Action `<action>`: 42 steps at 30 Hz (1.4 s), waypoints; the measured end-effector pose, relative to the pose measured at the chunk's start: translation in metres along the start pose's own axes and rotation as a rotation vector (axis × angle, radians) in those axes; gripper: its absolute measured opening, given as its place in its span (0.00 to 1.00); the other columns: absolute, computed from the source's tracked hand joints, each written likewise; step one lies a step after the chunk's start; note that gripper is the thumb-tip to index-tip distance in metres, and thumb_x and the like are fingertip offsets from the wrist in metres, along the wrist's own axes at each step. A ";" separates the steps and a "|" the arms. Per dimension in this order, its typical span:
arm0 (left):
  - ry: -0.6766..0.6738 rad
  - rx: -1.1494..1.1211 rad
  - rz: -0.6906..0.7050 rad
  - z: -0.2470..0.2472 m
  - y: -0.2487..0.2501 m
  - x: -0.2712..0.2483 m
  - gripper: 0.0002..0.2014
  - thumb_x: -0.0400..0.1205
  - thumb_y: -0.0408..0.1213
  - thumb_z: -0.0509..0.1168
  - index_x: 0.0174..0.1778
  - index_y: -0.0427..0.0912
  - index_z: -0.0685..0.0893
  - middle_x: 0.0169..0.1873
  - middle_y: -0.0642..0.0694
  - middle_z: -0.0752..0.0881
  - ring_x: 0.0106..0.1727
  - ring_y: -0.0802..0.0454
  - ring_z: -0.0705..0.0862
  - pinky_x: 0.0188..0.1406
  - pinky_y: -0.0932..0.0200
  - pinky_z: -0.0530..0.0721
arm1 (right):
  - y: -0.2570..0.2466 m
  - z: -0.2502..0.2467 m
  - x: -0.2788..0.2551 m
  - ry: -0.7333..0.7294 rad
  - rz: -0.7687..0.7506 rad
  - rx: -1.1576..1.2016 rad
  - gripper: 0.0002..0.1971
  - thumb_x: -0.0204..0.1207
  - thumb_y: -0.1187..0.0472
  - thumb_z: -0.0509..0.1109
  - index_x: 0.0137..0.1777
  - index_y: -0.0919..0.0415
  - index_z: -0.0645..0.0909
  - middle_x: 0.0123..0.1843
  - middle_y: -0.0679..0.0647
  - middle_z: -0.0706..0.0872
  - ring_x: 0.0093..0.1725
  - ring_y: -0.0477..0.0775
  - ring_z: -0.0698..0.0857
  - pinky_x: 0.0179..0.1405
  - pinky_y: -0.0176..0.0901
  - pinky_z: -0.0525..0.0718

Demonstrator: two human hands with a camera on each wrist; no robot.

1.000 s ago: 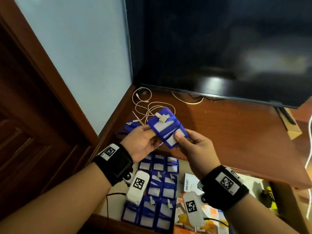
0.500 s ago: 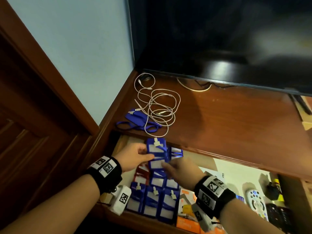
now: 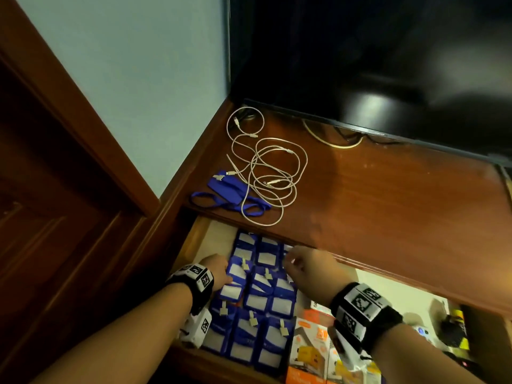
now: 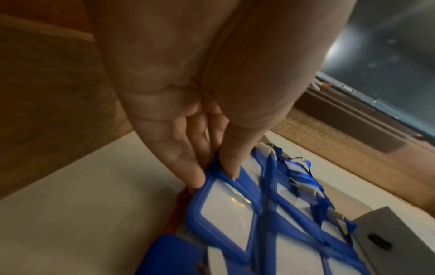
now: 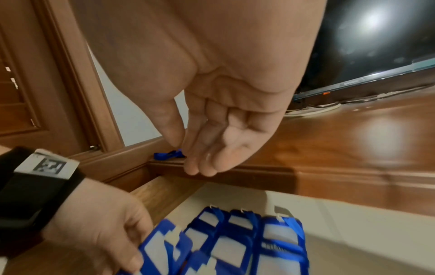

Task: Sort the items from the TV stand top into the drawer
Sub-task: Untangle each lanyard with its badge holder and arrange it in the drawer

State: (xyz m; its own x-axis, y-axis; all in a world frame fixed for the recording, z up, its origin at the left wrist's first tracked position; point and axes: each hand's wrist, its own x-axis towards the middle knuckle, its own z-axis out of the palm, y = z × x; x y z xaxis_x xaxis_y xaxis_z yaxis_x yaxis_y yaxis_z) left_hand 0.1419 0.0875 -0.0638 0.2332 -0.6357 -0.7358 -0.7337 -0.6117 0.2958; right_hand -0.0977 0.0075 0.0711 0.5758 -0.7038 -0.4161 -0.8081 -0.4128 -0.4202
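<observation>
Rows of several blue badge holders (image 3: 260,289) fill the left end of the open drawer (image 3: 194,242). My left hand (image 3: 225,273) pinches the left edge of one blue badge holder (image 4: 226,210) between thumb and fingers, low over the others. Beside it, my right hand (image 3: 291,259) hovers over the back row with fingers relaxed and nothing in it, as the right wrist view confirms (image 5: 195,160). On the TV stand top (image 3: 388,203) lie a loose white cable (image 3: 271,173) and a blue lanyard pouch (image 3: 227,189).
A dark TV (image 3: 360,51) stands at the back of the stand top. Orange boxes (image 3: 310,342) and small dark items (image 3: 451,331) fill the drawer's right part. A wooden door frame (image 3: 83,134) runs along the left.
Both hands came down from above the stand top into the drawer with the badge holder. My right hand has let go of it; the left still holds its edge.
</observation>
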 end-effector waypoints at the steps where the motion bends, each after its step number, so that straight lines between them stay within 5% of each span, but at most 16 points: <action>1: 0.009 0.005 -0.011 0.004 -0.001 0.003 0.14 0.82 0.49 0.74 0.55 0.42 0.90 0.52 0.44 0.91 0.53 0.45 0.89 0.56 0.51 0.87 | -0.005 -0.004 0.008 0.012 -0.017 0.039 0.10 0.87 0.51 0.64 0.57 0.49 0.87 0.51 0.47 0.92 0.49 0.52 0.90 0.47 0.45 0.86; 6: 0.034 0.052 -0.066 0.010 -0.002 0.004 0.14 0.80 0.52 0.76 0.46 0.44 0.86 0.48 0.44 0.91 0.51 0.43 0.90 0.51 0.53 0.86 | -0.036 -0.013 0.054 0.088 -0.151 0.063 0.08 0.85 0.56 0.67 0.58 0.52 0.87 0.52 0.51 0.93 0.52 0.54 0.90 0.54 0.49 0.87; 12: 0.146 -0.004 -0.090 -0.003 -0.005 -0.009 0.14 0.84 0.48 0.72 0.56 0.41 0.90 0.54 0.43 0.90 0.57 0.43 0.89 0.56 0.53 0.87 | -0.081 -0.009 0.113 0.062 -0.310 -0.044 0.15 0.86 0.55 0.66 0.70 0.50 0.83 0.62 0.53 0.90 0.62 0.57 0.86 0.63 0.52 0.85; 15: 0.240 -0.072 -0.070 -0.017 -0.010 -0.026 0.09 0.86 0.43 0.69 0.57 0.43 0.89 0.56 0.46 0.90 0.58 0.45 0.88 0.60 0.52 0.86 | -0.094 -0.005 0.142 0.026 -0.330 -0.214 0.26 0.85 0.52 0.68 0.82 0.50 0.72 0.74 0.55 0.82 0.72 0.61 0.75 0.71 0.52 0.76; 19: 0.389 -0.272 -0.036 -0.035 -0.023 -0.053 0.03 0.84 0.42 0.71 0.52 0.52 0.89 0.47 0.53 0.90 0.51 0.52 0.88 0.56 0.54 0.87 | -0.097 0.006 0.170 -0.065 -0.238 -0.469 0.42 0.81 0.48 0.71 0.90 0.50 0.53 0.89 0.56 0.62 0.83 0.66 0.64 0.78 0.63 0.70; 22: 0.466 -0.375 0.012 -0.049 -0.027 -0.070 0.02 0.85 0.43 0.71 0.51 0.53 0.88 0.43 0.56 0.87 0.50 0.53 0.88 0.54 0.55 0.87 | -0.098 0.015 0.175 -0.022 -0.284 -0.574 0.43 0.78 0.45 0.73 0.89 0.50 0.57 0.84 0.54 0.71 0.79 0.64 0.68 0.73 0.62 0.72; 24: 0.510 -0.398 0.060 -0.059 -0.030 -0.077 0.01 0.85 0.42 0.71 0.50 0.53 0.88 0.42 0.56 0.88 0.49 0.53 0.88 0.53 0.54 0.88 | -0.100 0.021 0.174 0.070 -0.373 -0.656 0.34 0.81 0.48 0.70 0.86 0.52 0.65 0.75 0.52 0.79 0.72 0.62 0.72 0.67 0.59 0.74; 28: 0.576 -0.415 0.129 -0.076 -0.027 -0.087 0.04 0.85 0.42 0.70 0.52 0.51 0.89 0.44 0.55 0.90 0.49 0.54 0.88 0.52 0.54 0.88 | -0.098 0.027 0.162 0.148 -0.544 -0.736 0.11 0.83 0.55 0.68 0.61 0.52 0.87 0.55 0.50 0.86 0.59 0.60 0.77 0.50 0.53 0.72; 30: 0.628 -0.415 0.162 -0.083 -0.023 -0.089 0.04 0.86 0.42 0.69 0.53 0.51 0.89 0.42 0.57 0.88 0.47 0.56 0.88 0.50 0.55 0.88 | -0.095 0.023 0.155 0.173 -0.575 -0.772 0.04 0.75 0.56 0.76 0.47 0.53 0.89 0.42 0.49 0.87 0.49 0.60 0.80 0.41 0.51 0.71; 32: 0.689 -0.419 0.196 -0.092 -0.021 -0.092 0.04 0.86 0.42 0.69 0.54 0.52 0.88 0.39 0.60 0.86 0.44 0.58 0.86 0.49 0.57 0.86 | -0.087 0.021 0.152 0.257 -0.583 -0.729 0.07 0.64 0.57 0.83 0.37 0.53 0.87 0.33 0.48 0.85 0.41 0.59 0.81 0.34 0.49 0.74; 37: 0.688 -0.410 0.199 -0.105 -0.014 -0.097 0.06 0.86 0.41 0.68 0.58 0.53 0.86 0.42 0.58 0.87 0.44 0.59 0.86 0.51 0.56 0.86 | -0.083 0.017 0.148 0.250 -0.506 -0.689 0.10 0.78 0.49 0.71 0.52 0.51 0.89 0.47 0.49 0.88 0.54 0.60 0.81 0.47 0.52 0.76; 42: 0.635 -0.387 0.193 -0.111 -0.005 -0.102 0.10 0.86 0.39 0.68 0.63 0.53 0.83 0.48 0.57 0.87 0.51 0.56 0.87 0.59 0.52 0.87 | -0.093 0.016 0.145 0.195 -0.494 -0.675 0.08 0.83 0.56 0.67 0.56 0.53 0.87 0.54 0.51 0.87 0.59 0.59 0.78 0.51 0.52 0.70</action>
State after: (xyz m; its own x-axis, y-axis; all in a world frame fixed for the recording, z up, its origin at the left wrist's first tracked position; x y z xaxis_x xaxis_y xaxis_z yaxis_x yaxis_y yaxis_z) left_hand 0.1932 0.1032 0.0774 0.5316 -0.8247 -0.1933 -0.5502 -0.5097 0.6615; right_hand 0.0624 -0.0469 0.0367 0.8996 -0.4138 -0.1395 -0.4065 -0.9103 0.0785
